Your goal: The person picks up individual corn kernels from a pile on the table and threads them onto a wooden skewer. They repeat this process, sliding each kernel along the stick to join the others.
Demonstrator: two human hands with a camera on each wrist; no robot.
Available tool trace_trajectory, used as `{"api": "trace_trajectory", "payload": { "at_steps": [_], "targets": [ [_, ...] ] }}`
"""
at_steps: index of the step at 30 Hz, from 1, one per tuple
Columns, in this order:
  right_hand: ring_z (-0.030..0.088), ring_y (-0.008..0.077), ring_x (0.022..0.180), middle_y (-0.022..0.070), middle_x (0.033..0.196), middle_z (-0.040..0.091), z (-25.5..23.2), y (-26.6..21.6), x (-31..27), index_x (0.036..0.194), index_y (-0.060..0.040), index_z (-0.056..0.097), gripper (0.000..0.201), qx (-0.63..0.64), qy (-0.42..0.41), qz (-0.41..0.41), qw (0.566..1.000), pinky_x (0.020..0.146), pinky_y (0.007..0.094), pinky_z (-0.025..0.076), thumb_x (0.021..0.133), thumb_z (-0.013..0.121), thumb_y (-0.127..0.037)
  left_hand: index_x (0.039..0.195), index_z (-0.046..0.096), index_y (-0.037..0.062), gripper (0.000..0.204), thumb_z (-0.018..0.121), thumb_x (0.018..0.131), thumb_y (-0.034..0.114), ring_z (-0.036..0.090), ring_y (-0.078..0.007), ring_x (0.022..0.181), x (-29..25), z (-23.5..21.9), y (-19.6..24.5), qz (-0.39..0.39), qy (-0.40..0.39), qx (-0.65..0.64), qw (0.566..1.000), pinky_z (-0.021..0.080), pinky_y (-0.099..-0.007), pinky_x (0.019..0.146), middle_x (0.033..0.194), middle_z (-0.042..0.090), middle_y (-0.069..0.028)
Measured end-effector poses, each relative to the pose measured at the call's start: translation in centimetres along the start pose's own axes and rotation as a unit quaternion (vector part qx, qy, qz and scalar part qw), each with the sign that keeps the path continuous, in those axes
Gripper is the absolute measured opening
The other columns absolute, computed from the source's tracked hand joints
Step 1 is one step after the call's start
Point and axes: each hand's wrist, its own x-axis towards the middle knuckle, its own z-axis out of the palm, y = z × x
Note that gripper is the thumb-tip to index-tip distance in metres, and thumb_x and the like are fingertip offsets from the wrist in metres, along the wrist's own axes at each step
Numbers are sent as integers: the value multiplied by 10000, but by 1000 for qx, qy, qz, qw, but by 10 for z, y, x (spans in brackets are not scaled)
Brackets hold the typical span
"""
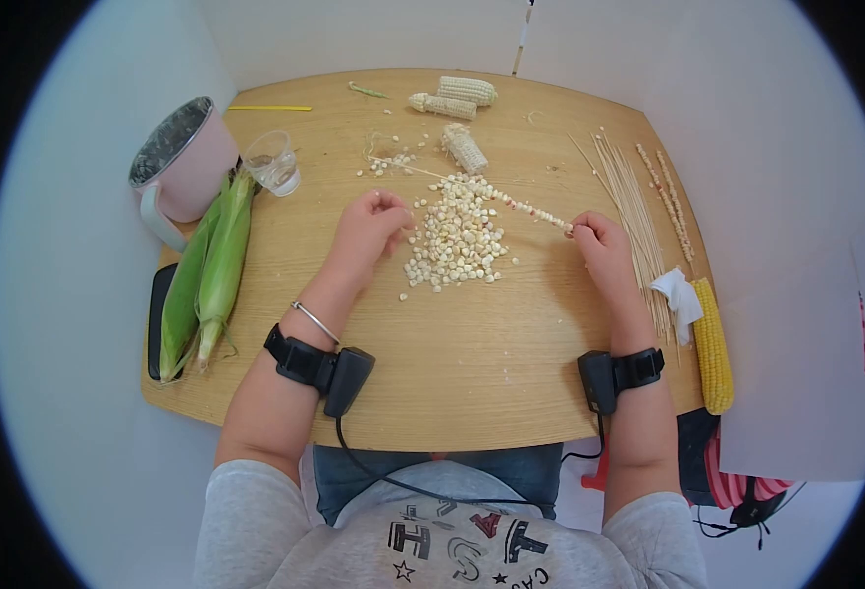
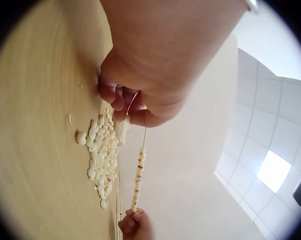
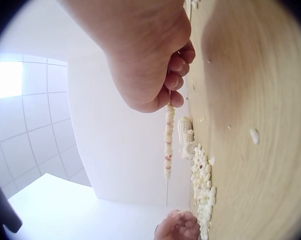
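My right hand [image 1: 606, 253] pinches one end of a thin wooden skewer threaded with corn kernels [image 1: 532, 209], pale with some reddish spots. The skewer's bare end [image 1: 393, 165] points away to the far left, above the table. A heap of loose white kernels [image 1: 455, 240] lies under and in front of it. My left hand [image 1: 366, 234] hovers at the heap's left side with fingers bent toward the thumb. I cannot tell whether a kernel is between its fingertips. In the right wrist view, the threaded kernels [image 3: 168, 142] hang in a row below my right fingertips.
Stripped cobs [image 1: 465, 147] lie behind the heap. On the left stand a pink mug [image 1: 192, 167] and a glass of water [image 1: 273, 165], beside green-husked corn [image 1: 224, 265]. Bare skewers [image 1: 633, 211], two kernel-threaded skewers [image 1: 670, 201], a tissue [image 1: 680, 297] and yellow corn [image 1: 712, 348] lie right.
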Motion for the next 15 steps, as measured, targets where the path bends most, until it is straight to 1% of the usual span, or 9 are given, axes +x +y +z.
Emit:
{"api": "trace_trajectory", "payload": {
  "at_steps": [1,2,4,5,7,8,10,13,15],
  "targets": [
    [439,86,520,38,554,504,0,0,0,738,6,581,154,1,-2,-3,1000,485,241,346,740,482,-111,953,529,10,198,547,764,65,502,-90,571,1,-2,1,-36,-5,-93,995,422,-192,513,732,581,-52],
    [439,86,520,38,554,504,0,1,0,738,6,581,154,1,-2,-3,1000,485,241,346,740,482,-111,953,529,10,198,547,764,65,502,-90,571,3,-5,0,-36,-5,-92,995,422,-192,513,732,581,-52],
    [440,93,519,45,552,500,0,2,1,733,11,579,156,0,1,-11,1000,486,247,347,738,482,-112,1027,498,-31,245,482,790,30,527,-111,617,8,-10,-6,-52,-6,-218,974,450,-205,532,774,581,-88],
    [440,93,519,45,552,500,0,1,0,733,11,579,156,0,1,-11,1000,486,247,347,738,482,-112,1027,498,-31,245,482,790,30,527,-111,617,10,-13,-8,-53,-7,-218,975,450,-205,532,774,581,-88],
    [441,106,516,57,549,496,-1,-3,0,727,16,577,158,-13,7,-11,1000,486,257,349,731,485,-112,1060,483,-52,267,461,806,26,558,-148,697,14,-17,-12,-80,4,-296,952,485,-221,587,853,583,-126],
    [441,106,516,57,549,496,-2,-2,0,727,16,577,158,-13,7,-11,1000,486,257,349,731,485,-112,1060,483,-52,267,461,806,26,558,-148,697,14,-17,-11,-80,4,-296,952,485,-221,587,853,583,-126],
    [445,118,514,64,544,493,-4,-2,0,721,21,574,158,-27,0,-13,1000,487,265,352,722,490,-112,1045,480,-56,244,443,823,37,574,-184,775,14,-18,-10,-86,18,-327,941,504,-254,670,924,578,-153],
    [451,123,517,68,539,491,-6,-3,-1,719,25,569,159,-37,-1,-16,999,488,269,355,717,492,-114,1068,455,-59,251,438,832,23,584,-226,844,15,-18,-11,-83,30,-347,934,515,-281,721,963,565,-179],
    [455,127,518,74,539,491,-7,-5,-2,718,26,567,161,-45,1,-14,999,491,272,359,715,492,-117,1067,455,-52,246,441,829,10,586,-233,863,16,-18,-13,-78,36,-352,932,519,-285,730,963,568,-181]
  ]
}}
